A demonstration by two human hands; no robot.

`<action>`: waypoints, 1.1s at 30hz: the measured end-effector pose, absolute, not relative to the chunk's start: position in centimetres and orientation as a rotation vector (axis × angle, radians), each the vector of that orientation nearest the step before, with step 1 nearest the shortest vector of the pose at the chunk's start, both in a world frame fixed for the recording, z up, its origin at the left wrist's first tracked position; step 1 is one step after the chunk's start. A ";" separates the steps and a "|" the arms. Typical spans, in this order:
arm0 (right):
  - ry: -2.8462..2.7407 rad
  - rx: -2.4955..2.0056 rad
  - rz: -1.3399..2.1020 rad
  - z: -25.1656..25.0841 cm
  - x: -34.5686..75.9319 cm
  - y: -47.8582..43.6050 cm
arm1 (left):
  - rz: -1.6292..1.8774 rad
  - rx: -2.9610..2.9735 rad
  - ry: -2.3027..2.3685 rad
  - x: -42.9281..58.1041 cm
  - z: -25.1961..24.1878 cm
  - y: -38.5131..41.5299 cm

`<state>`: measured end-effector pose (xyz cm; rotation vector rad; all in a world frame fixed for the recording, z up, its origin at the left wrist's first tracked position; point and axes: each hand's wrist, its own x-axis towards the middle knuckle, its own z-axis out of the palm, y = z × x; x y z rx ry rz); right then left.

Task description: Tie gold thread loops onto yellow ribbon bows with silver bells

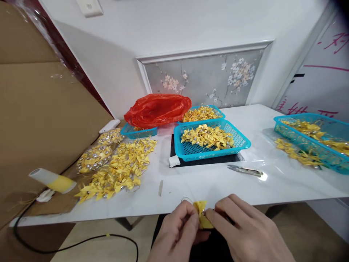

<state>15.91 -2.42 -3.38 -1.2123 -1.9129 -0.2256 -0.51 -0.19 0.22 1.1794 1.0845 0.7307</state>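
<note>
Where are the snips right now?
In the head view, the snips lie on the white table, right of centre, just in front of the middle blue basket.

A red bag (159,109), blue basket (212,153) and snips (245,170) lie on the table (207,183).

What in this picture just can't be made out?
Head view:
1. The yellow bow, mostly covered by the fingers of the left hand and right hand; its shiny centre is too small to identify.
2. The contents of the small blue basket, hidden under the red bag.
3. The far end of the right-hand basket, cut off by the picture's right edge.
</note>
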 end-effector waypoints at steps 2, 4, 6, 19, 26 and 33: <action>-1.931 -1.206 -0.169 -3.4 16.1 -2.5 | 0.711 1.186 1.098 -0.6 0.2 -0.2; -1.936 -1.206 -0.111 -3.5 16.2 -2.6 | 0.691 1.170 1.099 -0.6 0.3 -0.3; -1.918 -1.210 -0.077 -3.7 16.2 -2.7 | 0.680 1.124 1.081 -0.6 0.5 -0.4; -1.952 -1.174 0.060 -3.8 16.2 -2.6 | 0.618 1.178 0.938 -1.0 -1.4 0.0; -1.961 -1.124 0.167 -3.5 16.2 -2.6 | 0.551 1.242 1.011 -1.0 -1.3 -0.2; -2.003 -1.103 0.080 -3.1 16.3 -2.6 | 0.580 1.290 0.921 -0.8 -0.5 -0.3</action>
